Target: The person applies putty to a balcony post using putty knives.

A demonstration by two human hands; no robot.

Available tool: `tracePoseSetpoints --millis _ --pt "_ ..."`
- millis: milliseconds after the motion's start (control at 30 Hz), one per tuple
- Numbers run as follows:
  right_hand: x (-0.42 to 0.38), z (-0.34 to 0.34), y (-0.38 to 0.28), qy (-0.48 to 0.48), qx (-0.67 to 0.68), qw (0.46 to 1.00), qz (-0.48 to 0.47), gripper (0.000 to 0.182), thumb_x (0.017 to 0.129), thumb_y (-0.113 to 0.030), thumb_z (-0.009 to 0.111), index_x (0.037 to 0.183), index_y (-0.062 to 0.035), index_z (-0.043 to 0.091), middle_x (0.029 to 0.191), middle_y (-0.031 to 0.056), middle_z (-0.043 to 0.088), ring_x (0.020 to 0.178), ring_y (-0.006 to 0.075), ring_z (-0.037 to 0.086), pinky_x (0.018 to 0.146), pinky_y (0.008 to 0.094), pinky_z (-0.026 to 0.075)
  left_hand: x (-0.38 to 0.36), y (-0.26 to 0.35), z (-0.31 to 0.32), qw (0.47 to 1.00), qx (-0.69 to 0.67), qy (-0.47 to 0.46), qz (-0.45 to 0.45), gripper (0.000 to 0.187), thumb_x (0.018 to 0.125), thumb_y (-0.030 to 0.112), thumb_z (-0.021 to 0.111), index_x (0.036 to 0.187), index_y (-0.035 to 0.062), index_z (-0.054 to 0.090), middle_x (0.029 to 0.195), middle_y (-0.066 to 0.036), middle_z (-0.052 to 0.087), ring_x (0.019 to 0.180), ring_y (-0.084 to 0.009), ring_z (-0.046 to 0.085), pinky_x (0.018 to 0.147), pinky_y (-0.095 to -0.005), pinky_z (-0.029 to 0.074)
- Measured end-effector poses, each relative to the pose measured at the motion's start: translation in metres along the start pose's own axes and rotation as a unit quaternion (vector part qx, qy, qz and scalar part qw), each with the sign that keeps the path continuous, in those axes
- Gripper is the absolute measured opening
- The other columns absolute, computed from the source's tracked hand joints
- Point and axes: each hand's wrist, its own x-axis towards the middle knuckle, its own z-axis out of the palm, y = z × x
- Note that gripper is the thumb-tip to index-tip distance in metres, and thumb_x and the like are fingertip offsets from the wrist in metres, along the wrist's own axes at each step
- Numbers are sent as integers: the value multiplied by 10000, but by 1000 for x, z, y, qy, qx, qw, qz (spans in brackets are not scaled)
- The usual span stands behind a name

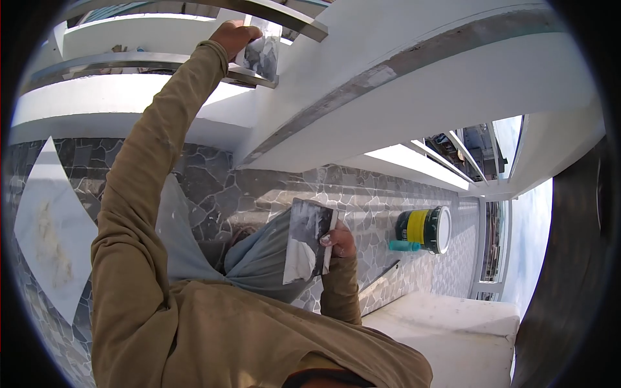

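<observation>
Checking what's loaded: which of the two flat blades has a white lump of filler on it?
The wide blade held low in the right hand; the smaller blade in the raised left hand shows only grey smears.

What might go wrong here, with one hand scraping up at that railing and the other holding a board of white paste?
1. The board in the right hand is tilted, so the white paste on it may slide off onto the stone floor.
2. The left hand presses a scraper against the rail at full stretch; a slip may smear or gouge the white paint.
3. The open paint can sits on the floor nearby and might get kicked over.
</observation>
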Motion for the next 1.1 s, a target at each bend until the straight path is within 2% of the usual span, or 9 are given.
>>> tracePoseSetpoints --millis 267,467,533,600,667,700,800,1000,1100 --pt "3 -6 4 -5 2 1000 -3 721 556 -54 507 1256 97 416 1075 156 591 955 236 584 869 290 449 35 -21 11 971 224 -24 -78 328 729 178 583 892 -105 613 879 -178 632 707 -237 610 671 -329 501" --pt "2 -10 9 13 7 1000 -1 725 556 -44 502 1264 85 416 1069 143 589 925 221 583 845 279 454 46 -11 34 966 227 -15 -123 281 734 192 595 907 -24 644 777 -158 656 685 -239 630 656 -351 496" --pt "3 -14 9 6 2 1000 -1 730 550 -47 506 1262 86 416 1083 149 587 950 232 582 867 288 450 80 -36 39 911 398 -108 -19 209 742 163 622 864 -6 636 788 -167 667 725 -277 664 658 -352 519" --pt "2 -11 7 -2 -1 1000 -3 735 545 -50 509 1261 88 416 1096 156 584 975 243 581 888 297 446 91 -48 49 916 383 -114 -20 176 764 150 601 879 19 628 798 -167 670 763 -292 671 661 -353 535" --pt "0 3 0 13 1 1000 -7 746 533 -58 518 1258 87 416 1118 168 578 1020 267 573 934 318 428 107 -68 49 752 617 -93 212 193 764 152 600 913 33 628 801 -156 672 750 -288 671 655 -361 535" --pt "2 1 1 10 3 1000 -5 746 533 -58 518 1258 87 416 1118 168 578 1020 267 573 934 318 428 92 -55 48 751 620 -93 209 193 764 152 600 913 33 628 801 -156 672 750 -288 671 655 -361 535" --pt "7 -7 5 -42 5 999 5 752 526 -62 523 1256 87 417 1126 176 576 1036 281 568 958 330 414 6 25 57 936 349 -41 32 179 796 134 552 936 35 603 787 -124 633 721 -224 641 642 -318 528" --pt "8 -11 10 -44 6 999 -11 748 524 -59 519 1249 93 419 1118 180 578 1021 284 575 951 333 421 38 -29 -3 999 15 -37 7 297 795 209 519 924 -52 577 793 -111 588 758 -204 610 652 -316 510" --pt "3 -10 11 -25 17 999 -11 738 535 -56 515 1252 94 421 1092 165 590 992 260 583 915 313 439 44 -31 -4 991 127 -45 -24 359 771 261 538 906 -64 610 838 -150 614 760 -230 596 707 -341 477"
